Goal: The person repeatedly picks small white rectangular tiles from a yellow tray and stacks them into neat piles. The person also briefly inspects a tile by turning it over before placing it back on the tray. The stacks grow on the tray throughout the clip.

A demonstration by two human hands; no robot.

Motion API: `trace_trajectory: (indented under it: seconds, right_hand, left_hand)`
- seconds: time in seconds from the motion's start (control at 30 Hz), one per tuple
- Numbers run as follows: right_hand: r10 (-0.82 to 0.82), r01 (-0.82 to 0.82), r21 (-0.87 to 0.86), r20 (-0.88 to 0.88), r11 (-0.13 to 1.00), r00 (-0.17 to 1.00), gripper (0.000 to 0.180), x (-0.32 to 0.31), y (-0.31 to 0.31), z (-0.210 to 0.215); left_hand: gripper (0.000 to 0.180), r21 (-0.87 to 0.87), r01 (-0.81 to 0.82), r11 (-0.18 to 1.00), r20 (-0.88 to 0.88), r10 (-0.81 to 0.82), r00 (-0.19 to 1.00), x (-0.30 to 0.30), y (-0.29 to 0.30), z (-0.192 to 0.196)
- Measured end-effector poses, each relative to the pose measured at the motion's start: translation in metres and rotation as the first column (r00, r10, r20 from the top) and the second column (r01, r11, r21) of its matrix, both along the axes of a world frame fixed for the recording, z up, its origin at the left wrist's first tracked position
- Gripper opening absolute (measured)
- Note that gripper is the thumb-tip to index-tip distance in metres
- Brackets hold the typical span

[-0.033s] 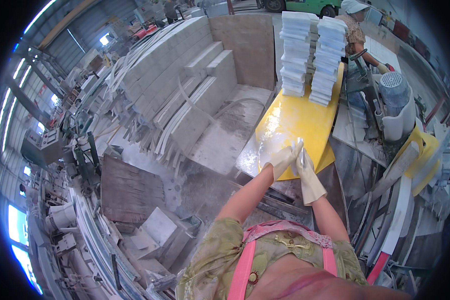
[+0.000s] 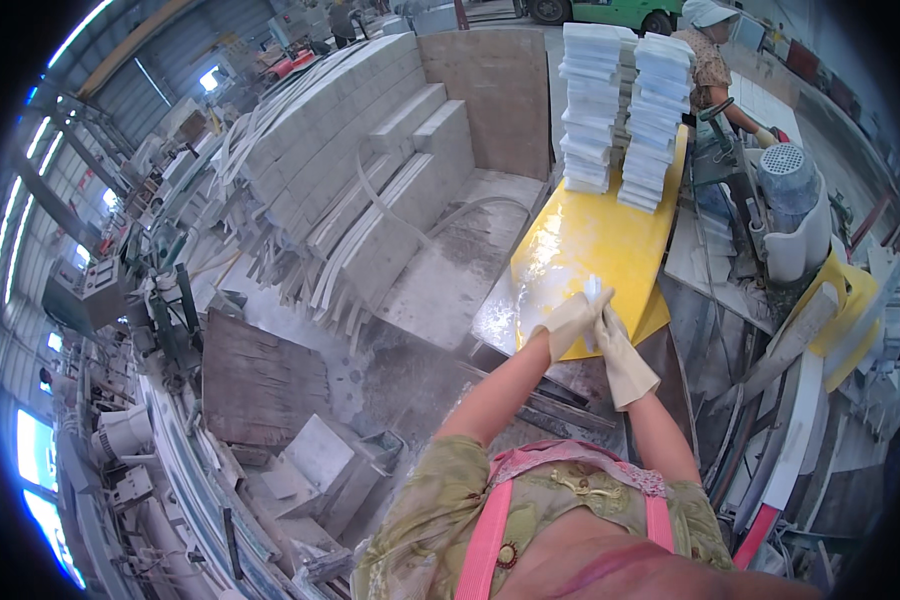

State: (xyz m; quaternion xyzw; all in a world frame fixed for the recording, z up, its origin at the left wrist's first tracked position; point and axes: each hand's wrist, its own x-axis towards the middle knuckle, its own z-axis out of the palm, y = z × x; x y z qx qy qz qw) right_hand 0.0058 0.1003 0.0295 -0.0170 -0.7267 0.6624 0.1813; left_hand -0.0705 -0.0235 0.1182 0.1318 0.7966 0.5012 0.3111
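Note:
Both my hands wear cream rubber gloves and meet over the near part of a wet yellow sheet. My left hand and my right hand are closed together around a small pale, glossy piece, whose tip shows above the fingers. The gloves cover most of it, so its kind is unclear. Farther up the sheet stand a left stack of white stone tiles and a right stack of white stone tiles, their edges uneven.
Grey stone blocks are piled to the left, beside an upright brown board. A machine with a grey motor stands at the right. Behind it a co-worker in a pale hat reaches over a surface. Stone offcuts lie lower left.
My gloved fingers have shifted slightly around the pale piece, and its tip sits a little lower and farther left. My right wrist has moved slightly right. The stacks are unchanged.

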Motion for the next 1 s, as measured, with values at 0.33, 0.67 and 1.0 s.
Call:
trace_trajectory:
  seconds: [0.33,0.67,1.0]
  right_hand:
    - [-0.282,0.207,0.355,0.175,0.912,0.943,0.041,0.148,0.116,0.006]
    - [-0.961,0.318,0.929,-0.244,-0.191,0.134,0.052,0.485,0.223,-0.074]
    - [-0.972,0.054,0.97,-0.237,-0.237,-0.01,0.056,0.481,0.21,-0.077]
  left_hand:
    - [0.051,-0.091,-0.332,0.939,-0.296,0.293,0.909,0.032,0.041,-0.02]
    - [0.051,-0.095,-0.352,0.931,-0.376,0.294,0.879,0.033,0.05,-0.032]
    - [0.051,-0.142,-0.346,0.927,-0.418,0.261,0.87,0.038,0.057,-0.03]
